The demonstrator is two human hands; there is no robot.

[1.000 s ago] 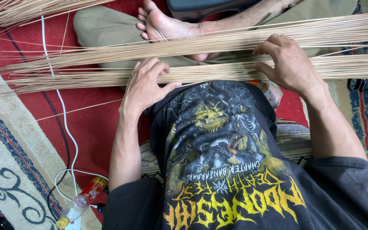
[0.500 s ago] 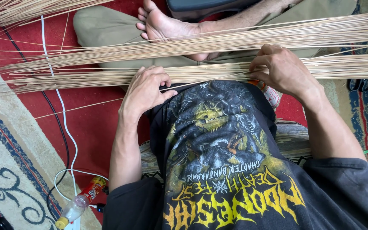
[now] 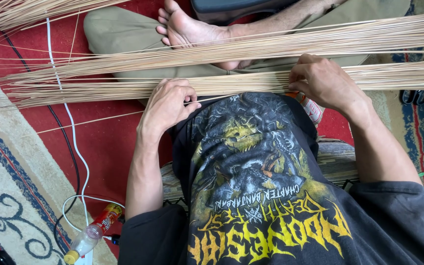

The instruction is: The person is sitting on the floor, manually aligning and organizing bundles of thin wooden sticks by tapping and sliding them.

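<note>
Two bare hands work here, the left hand (image 3: 169, 105) and the right hand (image 3: 322, 81). Thin tan bamboo sticks (image 3: 251, 49) lie too many to count. One clear plastic bottle with a yellow cap (image 3: 90, 234) and one bare foot (image 3: 187, 27) show.

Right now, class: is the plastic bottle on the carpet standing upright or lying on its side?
Lying on its side. The bottle stretches flat along the carpet, yellow cap pointing to the lower left, beside the white cable.
</note>
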